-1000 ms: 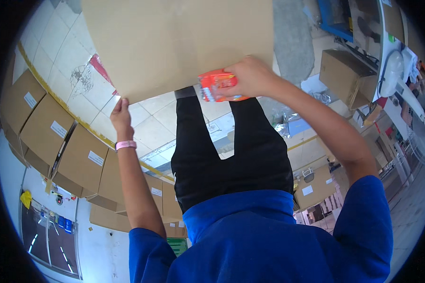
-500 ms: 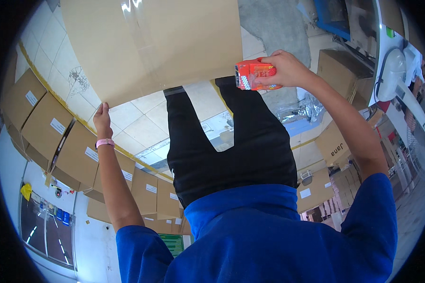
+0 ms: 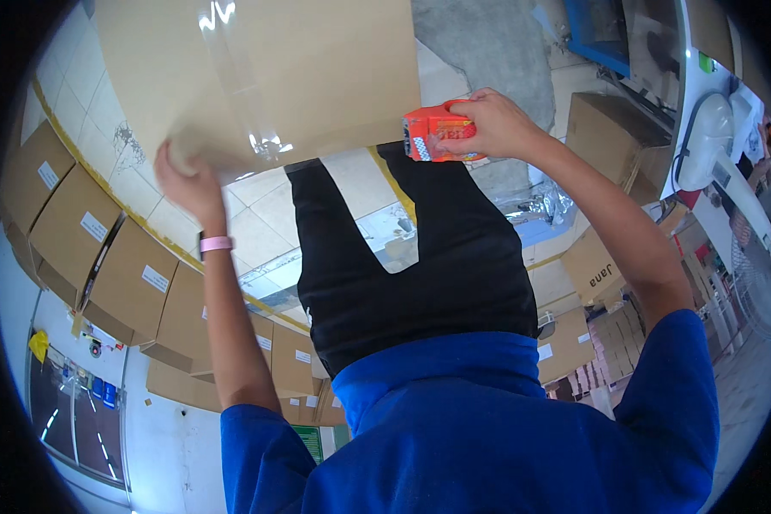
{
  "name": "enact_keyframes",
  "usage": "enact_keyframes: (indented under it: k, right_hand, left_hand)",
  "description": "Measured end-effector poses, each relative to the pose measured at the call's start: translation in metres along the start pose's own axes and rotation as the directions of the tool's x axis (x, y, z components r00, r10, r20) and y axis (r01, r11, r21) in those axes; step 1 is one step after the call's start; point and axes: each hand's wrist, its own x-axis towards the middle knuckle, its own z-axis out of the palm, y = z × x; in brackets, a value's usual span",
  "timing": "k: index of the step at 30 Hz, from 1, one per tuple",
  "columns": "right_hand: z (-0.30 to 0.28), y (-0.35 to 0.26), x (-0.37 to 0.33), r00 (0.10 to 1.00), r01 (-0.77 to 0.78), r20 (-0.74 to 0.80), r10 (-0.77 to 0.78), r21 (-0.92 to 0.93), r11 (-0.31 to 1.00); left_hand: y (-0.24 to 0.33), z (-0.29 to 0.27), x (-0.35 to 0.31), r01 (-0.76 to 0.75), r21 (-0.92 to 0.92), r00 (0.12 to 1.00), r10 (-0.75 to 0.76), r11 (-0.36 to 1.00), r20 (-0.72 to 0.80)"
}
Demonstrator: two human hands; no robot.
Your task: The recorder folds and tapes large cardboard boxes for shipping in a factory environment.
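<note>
A large brown cardboard box (image 3: 317,77) lies in front of me, with a strip of clear tape (image 3: 231,68) down its top to the near edge. My right hand (image 3: 493,124) grips a red-orange tape dispenser (image 3: 441,133) at the box's near right corner. My left hand (image 3: 193,184), with a pink band on its wrist, is at the near left corner of the box. Its fingers are apart and partly smeared by motion, and I see nothing held in them.
Labelled cardboard boxes (image 3: 133,274) stand in a row along the left. Another carton (image 3: 604,133) is on the right, near a white fan (image 3: 711,141). A blue-framed item (image 3: 595,38) stands at the far right. Yellow tape (image 3: 103,180) marks the tiled floor.
My left hand has left its pinch on the box corner and moved up and over the edge, fingers opening. The tape dispenser and box appear slightly further left; clear tape now shows at the near edge.
</note>
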Motion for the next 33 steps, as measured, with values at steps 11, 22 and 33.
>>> enact_keyframes:
  k: [11, 22, 33]
  right_hand:
    - [-0.001, 0.002, 0.006, 0.998, -0.037, 0.059, 0.031, 0.1, 0.994]
    - [-0.029, 0.053, -0.024, 0.981, -0.152, 0.12, 0.153, -0.013, 0.988]
    - [-0.052, 0.069, 0.02, 0.755, -0.639, -0.024, 0.656, -0.254, 0.726]
  left_hand:
    - [0.236, 0.088, -0.034, -0.259, -0.375, 0.852, 0.394, 0.89, 0.345]
    - [0.255, 0.087, -0.036, -0.366, -0.184, 0.792, 0.409, 0.912, 0.454]
    - [0.33, 0.084, -0.046, -0.187, 0.193, 0.812, 0.041, 0.963, 0.582]
